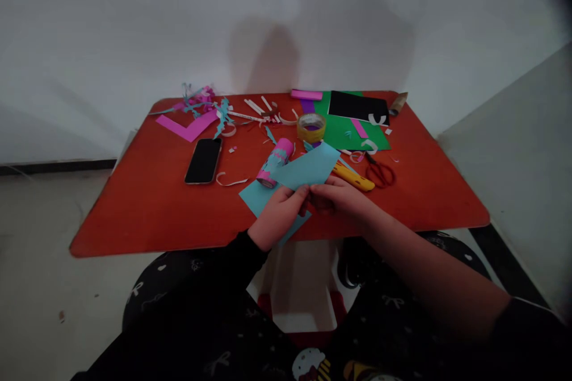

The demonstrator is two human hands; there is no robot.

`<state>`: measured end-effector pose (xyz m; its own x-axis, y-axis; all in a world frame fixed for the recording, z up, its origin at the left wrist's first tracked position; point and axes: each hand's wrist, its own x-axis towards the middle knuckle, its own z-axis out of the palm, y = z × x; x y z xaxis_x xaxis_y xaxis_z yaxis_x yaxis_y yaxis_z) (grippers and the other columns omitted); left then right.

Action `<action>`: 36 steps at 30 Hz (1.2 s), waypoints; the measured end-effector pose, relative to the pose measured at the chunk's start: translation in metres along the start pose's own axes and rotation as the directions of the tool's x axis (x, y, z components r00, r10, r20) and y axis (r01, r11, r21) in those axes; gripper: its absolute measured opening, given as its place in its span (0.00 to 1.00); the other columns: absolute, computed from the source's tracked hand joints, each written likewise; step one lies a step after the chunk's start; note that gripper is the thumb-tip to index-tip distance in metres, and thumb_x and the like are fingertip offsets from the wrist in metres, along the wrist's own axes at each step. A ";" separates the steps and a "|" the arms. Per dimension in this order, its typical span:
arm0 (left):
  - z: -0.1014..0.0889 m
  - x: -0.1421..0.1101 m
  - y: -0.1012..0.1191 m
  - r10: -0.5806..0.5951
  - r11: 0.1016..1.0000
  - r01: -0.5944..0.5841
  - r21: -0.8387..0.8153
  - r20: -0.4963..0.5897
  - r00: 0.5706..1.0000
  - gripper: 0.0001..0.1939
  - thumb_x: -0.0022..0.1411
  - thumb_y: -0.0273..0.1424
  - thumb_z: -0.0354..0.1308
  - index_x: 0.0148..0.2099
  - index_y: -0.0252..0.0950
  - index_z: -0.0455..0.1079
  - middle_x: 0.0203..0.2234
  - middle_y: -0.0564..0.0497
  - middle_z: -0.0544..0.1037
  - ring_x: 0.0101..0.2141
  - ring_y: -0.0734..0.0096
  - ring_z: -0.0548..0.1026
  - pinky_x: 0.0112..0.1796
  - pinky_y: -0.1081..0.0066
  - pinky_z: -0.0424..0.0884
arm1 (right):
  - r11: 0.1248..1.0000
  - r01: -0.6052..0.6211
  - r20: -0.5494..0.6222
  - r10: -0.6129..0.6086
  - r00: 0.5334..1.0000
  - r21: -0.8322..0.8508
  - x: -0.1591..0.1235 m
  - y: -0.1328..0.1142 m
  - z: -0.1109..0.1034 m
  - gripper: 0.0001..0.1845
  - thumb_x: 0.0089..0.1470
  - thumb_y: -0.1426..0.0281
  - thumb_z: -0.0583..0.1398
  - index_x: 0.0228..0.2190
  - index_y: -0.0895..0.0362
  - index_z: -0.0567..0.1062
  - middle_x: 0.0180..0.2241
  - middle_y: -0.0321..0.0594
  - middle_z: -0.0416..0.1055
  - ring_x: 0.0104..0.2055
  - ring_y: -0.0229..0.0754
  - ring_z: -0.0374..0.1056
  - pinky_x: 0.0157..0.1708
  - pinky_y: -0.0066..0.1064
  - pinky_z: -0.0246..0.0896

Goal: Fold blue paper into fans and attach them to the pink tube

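Observation:
Both hands meet at the near middle of the table, pinching the lower edge of a light blue sheet of paper (310, 165). My left hand (281, 211) has its thumb and fingers closed on it. My right hand (342, 197) grips it from the other side, fingertips close to the left ones. A second light blue paper (254, 197) lies beneath the left hand. Just beyond stands or lies a pink paper roll (282, 147) wrapped with blue fringe. Right of the hands are a yellow cutter (355, 178) and scissors (379, 172) with dark red handles.
On the red table (147, 202) a phone (203, 161) lies left. A tape roll (311, 127) sits mid-back. Green paper (335, 137) with a black sheet (357, 106) covers the back right. Pink paper (192, 129) and fringed scraps (201, 98) lie back left.

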<state>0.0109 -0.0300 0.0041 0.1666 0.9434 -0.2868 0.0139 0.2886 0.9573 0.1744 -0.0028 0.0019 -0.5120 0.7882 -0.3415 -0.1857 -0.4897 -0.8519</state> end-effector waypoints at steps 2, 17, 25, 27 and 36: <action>0.000 0.000 -0.001 -0.015 1.000 0.015 -0.011 -0.012 1.000 0.21 0.62 0.46 0.57 0.25 0.37 0.66 0.21 0.52 0.69 0.26 0.71 0.68 0.33 0.68 0.67 | 1.000 0.000 0.003 0.000 1.000 0.004 -0.001 -0.001 0.001 0.22 0.45 0.58 0.69 0.22 0.54 0.62 0.16 0.24 0.51 0.18 0.28 0.42 0.18 0.26 0.33; 0.001 0.001 -0.002 -0.043 0.998 0.040 -0.048 -0.069 0.997 0.21 0.57 0.48 0.62 0.24 0.37 0.66 0.19 0.52 0.69 0.25 0.72 0.68 0.32 0.69 0.68 | 0.982 0.131 0.100 -0.118 0.988 -0.135 -0.001 0.004 -0.004 0.15 0.49 0.60 0.67 0.28 0.55 0.67 0.17 0.25 0.58 0.18 0.30 0.48 0.19 0.26 0.40; 0.001 -0.001 0.003 0.016 1.000 -0.016 0.016 -0.021 1.000 0.22 0.62 0.47 0.56 0.22 0.38 0.65 0.19 0.52 0.68 0.25 0.71 0.67 0.32 0.68 0.67 | 0.977 0.151 0.041 -0.146 0.988 -0.148 0.000 0.006 -0.003 0.19 0.50 0.55 0.67 0.26 0.55 0.68 0.17 0.26 0.58 0.19 0.30 0.47 0.20 0.27 0.41; 0.001 -0.002 0.006 0.049 0.997 -0.049 0.053 0.008 0.999 0.23 0.63 0.47 0.54 0.22 0.38 0.64 0.19 0.52 0.67 0.25 0.71 0.66 0.32 0.68 0.66 | 0.978 0.146 0.012 -0.145 0.989 -0.149 0.001 0.008 -0.004 0.19 0.50 0.55 0.66 0.25 0.55 0.68 0.17 0.27 0.59 0.19 0.31 0.48 0.20 0.27 0.41; 0.001 -0.002 0.004 0.152 0.964 -0.143 0.225 -0.024 0.988 0.24 0.66 0.45 0.51 0.21 0.39 0.60 0.19 0.52 0.66 0.27 0.68 0.65 0.33 0.67 0.64 | 0.988 0.131 -0.064 -0.136 0.989 -0.079 0.005 0.015 -0.003 0.20 0.46 0.56 0.68 0.22 0.54 0.66 0.16 0.27 0.58 0.18 0.30 0.48 0.19 0.27 0.41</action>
<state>0.0120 -0.0313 0.0090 0.1432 0.9799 -0.1386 0.2114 0.1065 0.9716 0.1715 -0.0052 -0.0136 -0.4272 0.8696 -0.2474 -0.1842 -0.3516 -0.9178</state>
